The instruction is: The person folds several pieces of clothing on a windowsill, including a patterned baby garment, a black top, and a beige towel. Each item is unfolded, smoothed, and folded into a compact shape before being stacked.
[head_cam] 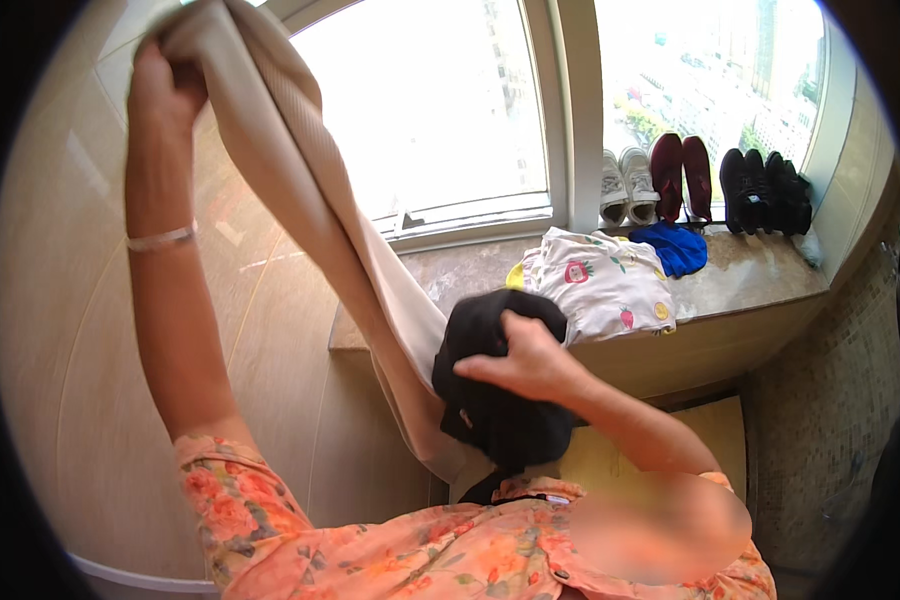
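Note:
My left hand is raised high at the upper left, gripping the top of a pair of beige tights. Their long legs hang slantwise towards the middle, and the lower part passes behind a bunched black cloth garment. Against the front of that dark bundle is my right hand, its thumb and forefinger spread over the fabric and the other fingers hidden. Just beyond it, a folded white garment with a fruit print lies on the stone windowsill.
A blue cloth lies behind the printed garment. White shoes, dark red shoes and black shoes lean against the window. A yellowish panel stands below the sill, near a mosaic-tiled surface. Tiled wall is at left.

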Action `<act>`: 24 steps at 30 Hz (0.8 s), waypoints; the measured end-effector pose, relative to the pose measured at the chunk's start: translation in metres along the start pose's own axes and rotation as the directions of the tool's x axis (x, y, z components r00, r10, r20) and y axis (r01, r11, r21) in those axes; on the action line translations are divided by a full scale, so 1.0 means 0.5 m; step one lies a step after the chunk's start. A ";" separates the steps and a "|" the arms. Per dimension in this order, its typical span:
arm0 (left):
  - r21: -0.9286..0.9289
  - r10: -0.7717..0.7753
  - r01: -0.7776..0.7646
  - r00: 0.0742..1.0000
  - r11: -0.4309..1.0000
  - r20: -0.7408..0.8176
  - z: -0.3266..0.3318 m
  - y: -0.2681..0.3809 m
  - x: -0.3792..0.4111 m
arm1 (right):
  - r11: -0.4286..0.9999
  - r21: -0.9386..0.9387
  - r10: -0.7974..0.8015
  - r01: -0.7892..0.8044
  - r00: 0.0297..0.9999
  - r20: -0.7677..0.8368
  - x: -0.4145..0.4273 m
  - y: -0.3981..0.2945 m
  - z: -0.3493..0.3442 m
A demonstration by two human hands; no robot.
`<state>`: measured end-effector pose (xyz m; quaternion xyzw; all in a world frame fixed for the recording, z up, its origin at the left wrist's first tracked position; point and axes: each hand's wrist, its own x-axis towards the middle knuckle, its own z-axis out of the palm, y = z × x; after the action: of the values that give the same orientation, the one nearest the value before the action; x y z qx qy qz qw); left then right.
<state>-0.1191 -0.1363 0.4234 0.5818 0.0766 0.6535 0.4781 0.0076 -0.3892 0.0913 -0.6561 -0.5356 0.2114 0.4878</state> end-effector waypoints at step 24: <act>0.123 -0.625 0.648 0.760 0.752 -0.180 -0.433 -0.645 -0.315 | 0.968 -0.060 0.245 -0.242 0.874 0.420 0.530 0.200 0.088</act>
<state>-0.1482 0.0215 0.0364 0.5181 0.3587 0.4778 0.6121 0.1116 -0.1252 0.0504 -0.6580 -0.5425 0.4068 0.3274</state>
